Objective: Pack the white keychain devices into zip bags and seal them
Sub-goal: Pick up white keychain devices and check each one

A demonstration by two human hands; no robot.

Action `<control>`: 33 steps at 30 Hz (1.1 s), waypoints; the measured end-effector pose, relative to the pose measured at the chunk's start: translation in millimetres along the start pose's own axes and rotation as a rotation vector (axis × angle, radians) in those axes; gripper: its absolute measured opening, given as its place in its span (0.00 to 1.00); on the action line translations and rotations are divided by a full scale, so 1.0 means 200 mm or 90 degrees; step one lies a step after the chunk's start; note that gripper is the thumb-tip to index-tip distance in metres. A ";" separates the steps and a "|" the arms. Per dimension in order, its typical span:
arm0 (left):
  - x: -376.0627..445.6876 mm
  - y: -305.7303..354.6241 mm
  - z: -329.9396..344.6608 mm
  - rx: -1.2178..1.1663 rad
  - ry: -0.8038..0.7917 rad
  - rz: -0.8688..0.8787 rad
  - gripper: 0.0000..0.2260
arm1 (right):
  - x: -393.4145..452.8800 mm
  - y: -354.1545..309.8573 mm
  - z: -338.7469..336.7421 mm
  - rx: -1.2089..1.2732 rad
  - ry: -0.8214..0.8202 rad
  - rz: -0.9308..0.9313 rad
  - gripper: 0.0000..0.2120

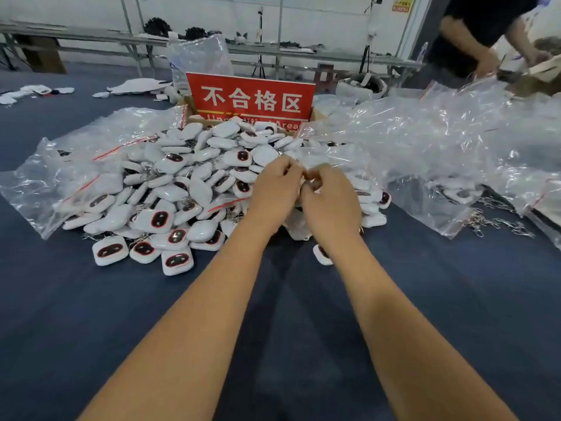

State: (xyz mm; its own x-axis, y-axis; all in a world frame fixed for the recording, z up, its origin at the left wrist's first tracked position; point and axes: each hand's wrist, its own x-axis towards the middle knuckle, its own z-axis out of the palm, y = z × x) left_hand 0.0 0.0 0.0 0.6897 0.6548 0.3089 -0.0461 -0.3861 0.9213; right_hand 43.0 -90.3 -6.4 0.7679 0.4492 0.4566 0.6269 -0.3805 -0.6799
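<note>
- Keychain devices (194, 189), white with dark red-rimmed faces, lie in a big loose pile on the dark blue bench (91, 329), left of centre and right under my reach; a few strays sit on the cloth at the pile's near edge, so I judge stock is kept close for quick picking.
- Zip bags with red seal strips (76, 177) lie flat on the far left, half under the pile; some seem to hold devices already, though I cannot tell how many.
- My left hand (274, 189) hovers over the pile's right side with its fingers curled inward and the tips drawn together toward the other hand, apparently pinching something small; what it is I cannot make out.
- My right hand (331, 202) meets it just beside, fingers also curled and pinching at the same spot. I judge both hands are working a bag mouth or a keyring between them, held high over the pile so nothing snags.
- A red sign (252, 100) stands in a cardboard box behind the pile, marking a rejects area, likely kept apart from good stock.
- Loose clear bags (440, 141) heap up on the right, within easy reach for the next fill; some near the bench's right edge hold devices and chains (498, 221).
- Another person (485, 31) handles bags at the far right corner.
</note>
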 end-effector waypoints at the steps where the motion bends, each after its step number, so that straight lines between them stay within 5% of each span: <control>1: 0.00 -0.01 -0.01 0.015 -0.013 0.011 0.09 | 0.04 0.02 0.01 -0.012 0.039 0.016 0.16; 4: -0.03 -0.10 -0.01 0.008 -0.029 0.049 0.08 | 0.10 0.09 0.03 -0.063 0.077 0.049 0.31; 10: -0.09 -0.15 -0.08 -0.146 -0.035 0.010 0.08 | 0.11 0.19 0.06 -0.148 0.108 -0.005 0.14; 14: -0.06 -0.14 -0.11 -0.334 -0.022 -0.132 0.07 | 0.05 0.14 0.05 0.042 0.126 -0.061 0.12; 17: -0.03 -0.13 -0.13 -0.395 -0.005 -0.167 0.16 | -0.03 0.04 0.04 0.234 0.048 -0.066 0.16; 22: -0.01 -0.14 -0.21 -0.381 0.097 -0.126 0.12 | -0.05 -0.02 0.06 0.328 -0.025 -0.020 0.12; 24: -0.01 -0.11 -0.23 -0.359 0.115 -0.135 0.13 | -0.04 -0.04 0.04 0.442 0.041 0.059 0.09; 27: -0.02 -0.10 -0.25 -0.261 0.100 -0.111 0.19 | -0.01 -0.03 0.00 0.590 0.138 0.163 0.17; 33: -0.05 -0.10 -0.28 -0.052 0.048 -0.006 0.21 | 0.04 0.00 -0.04 0.470 -0.016 0.147 0.06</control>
State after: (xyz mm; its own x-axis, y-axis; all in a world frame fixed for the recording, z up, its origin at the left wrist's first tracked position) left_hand -46.1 36.9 -9.0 0.6347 0.7058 0.3145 -0.1012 -0.3276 0.9394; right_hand 49.6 -93.1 0.6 0.8597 0.4459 0.2491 0.1935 0.1670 -0.9668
